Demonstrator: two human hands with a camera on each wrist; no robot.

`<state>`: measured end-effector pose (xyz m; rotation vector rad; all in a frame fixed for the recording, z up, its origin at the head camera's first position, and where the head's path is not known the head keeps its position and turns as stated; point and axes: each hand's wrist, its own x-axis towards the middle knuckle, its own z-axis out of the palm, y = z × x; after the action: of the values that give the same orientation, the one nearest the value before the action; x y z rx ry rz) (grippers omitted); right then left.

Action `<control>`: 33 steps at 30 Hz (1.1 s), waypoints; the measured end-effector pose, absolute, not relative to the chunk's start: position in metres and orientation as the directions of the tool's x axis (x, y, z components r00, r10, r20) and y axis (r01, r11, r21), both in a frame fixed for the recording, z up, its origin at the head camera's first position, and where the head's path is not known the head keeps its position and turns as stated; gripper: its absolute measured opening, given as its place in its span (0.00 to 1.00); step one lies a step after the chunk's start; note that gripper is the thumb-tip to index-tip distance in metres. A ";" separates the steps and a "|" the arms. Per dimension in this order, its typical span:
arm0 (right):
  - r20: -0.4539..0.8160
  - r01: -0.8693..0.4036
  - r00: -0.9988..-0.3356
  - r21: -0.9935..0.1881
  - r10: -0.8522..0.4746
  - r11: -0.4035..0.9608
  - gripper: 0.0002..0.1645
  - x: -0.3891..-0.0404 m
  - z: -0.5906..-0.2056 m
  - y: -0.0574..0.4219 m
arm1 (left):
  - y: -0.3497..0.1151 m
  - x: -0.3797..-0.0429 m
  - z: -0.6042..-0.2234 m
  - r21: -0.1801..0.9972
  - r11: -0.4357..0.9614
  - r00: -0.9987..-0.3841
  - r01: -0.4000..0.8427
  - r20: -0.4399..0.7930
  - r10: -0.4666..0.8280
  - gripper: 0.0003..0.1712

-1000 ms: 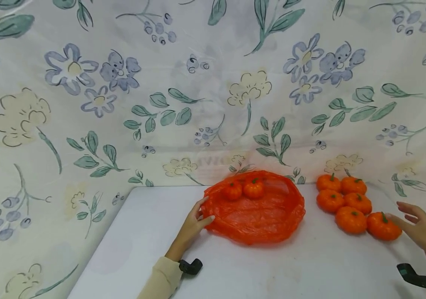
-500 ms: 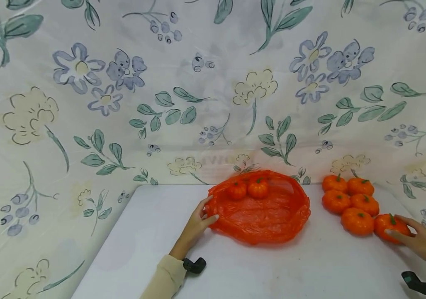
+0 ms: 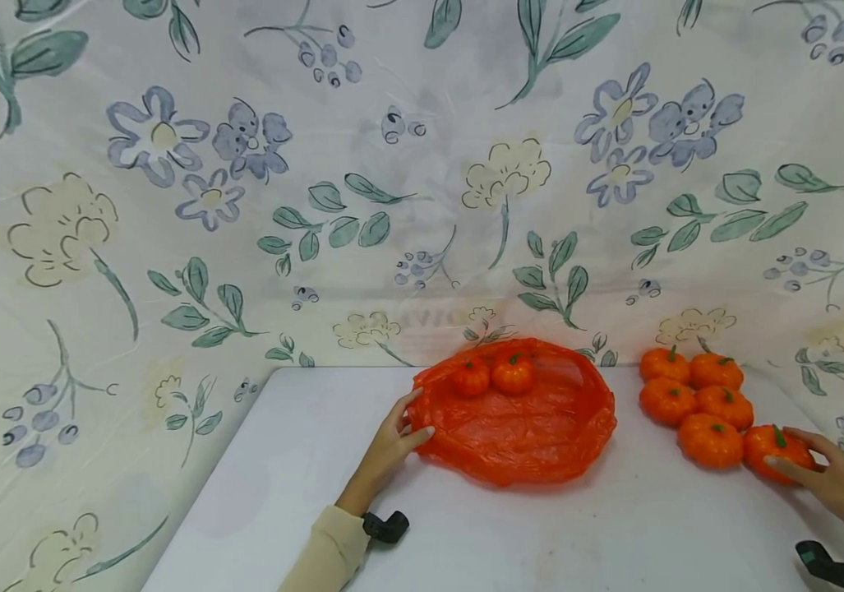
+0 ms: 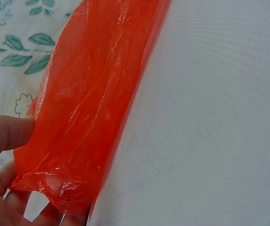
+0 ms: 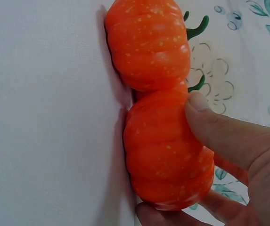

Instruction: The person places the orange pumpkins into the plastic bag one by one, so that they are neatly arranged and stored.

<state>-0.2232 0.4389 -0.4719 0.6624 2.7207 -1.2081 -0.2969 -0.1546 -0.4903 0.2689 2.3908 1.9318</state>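
An orange-red plastic bag (image 3: 518,444) lies spread with its mouth open in the middle of the white table. Two small pumpkins (image 3: 513,374) sit inside it at the back. At the bag's left rim my left hand (image 3: 389,444) holds the thin film, thumb on one side and fingers on the other in the left wrist view. Far to the right, my right hand (image 3: 839,475) grips the nearest pumpkin (image 5: 167,146) of a group, its thumb by the green stem and fingers round the far side. That pumpkin rests against a neighbouring pumpkin (image 5: 149,44).
Several more pumpkins (image 3: 668,401) stand close together at the back right of the white table (image 3: 259,477). A floral cloth (image 3: 362,247) hangs behind the table. Each wrist wears a black camera mount (image 3: 386,526).
My right hand has come left onto the nearest pumpkin and taken hold of it. The left hand stays at the bag's rim. The head view has shifted slightly.
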 end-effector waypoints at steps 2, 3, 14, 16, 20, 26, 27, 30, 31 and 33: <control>-0.261 0.430 -0.898 -0.684 0.353 0.589 0.58 -0.223 -0.471 0.439 | -0.155 -0.297 -0.490 0.975 0.200 -0.983 0.098 0.064 0.170 0.40; -0.264 0.432 -0.898 -0.684 0.353 0.587 0.58 -0.223 -0.472 0.439 | -0.155 -0.297 -0.490 0.974 0.201 -0.983 0.100 0.066 0.171 0.40; -0.266 0.420 -0.906 -0.667 0.330 0.615 0.59 -0.227 -0.484 0.450 | -0.155 -0.296 -0.493 0.973 0.208 -0.983 0.101 0.065 0.173 0.40; -0.271 0.422 -0.905 -0.664 0.327 0.617 0.59 -0.228 -0.486 0.452 | -0.156 -0.296 -0.494 0.974 0.208 -0.984 0.091 0.055 0.172 0.40; -0.276 0.422 -0.905 -0.662 0.323 0.619 0.60 -0.230 -0.489 0.454 | -0.157 -0.295 -0.494 0.975 0.197 -0.981 0.104 0.068 0.180 0.39; -0.235 0.381 -0.923 -0.672 0.305 0.635 0.64 -0.231 -0.492 0.461 | -0.158 -0.297 -0.495 0.977 0.179 -0.980 0.116 0.083 0.181 0.39; -0.235 0.386 -0.920 -0.671 0.313 0.633 0.66 -0.231 -0.493 0.462 | -0.158 -0.296 -0.495 0.978 0.174 -0.980 0.116 0.084 0.182 0.39; -0.252 0.431 -0.898 -0.661 0.359 0.614 0.68 -0.226 -0.494 0.463 | -0.156 -0.293 -0.496 0.980 0.167 -0.980 0.106 0.074 0.185 0.39; -0.260 0.453 -0.886 -0.656 0.383 0.604 0.69 -0.224 -0.492 0.463 | -0.156 -0.293 -0.497 0.981 0.167 -0.980 0.102 0.070 0.186 0.39; -0.264 0.485 -0.865 -0.658 0.427 0.576 0.68 -0.221 -0.488 0.460 | -0.155 -0.292 -0.497 0.981 0.164 -0.979 0.103 0.071 0.190 0.39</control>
<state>-0.2206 0.4599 -0.4876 0.7890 2.7210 -1.1717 -0.2923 -0.1553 -0.4974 0.2954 2.3444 1.9662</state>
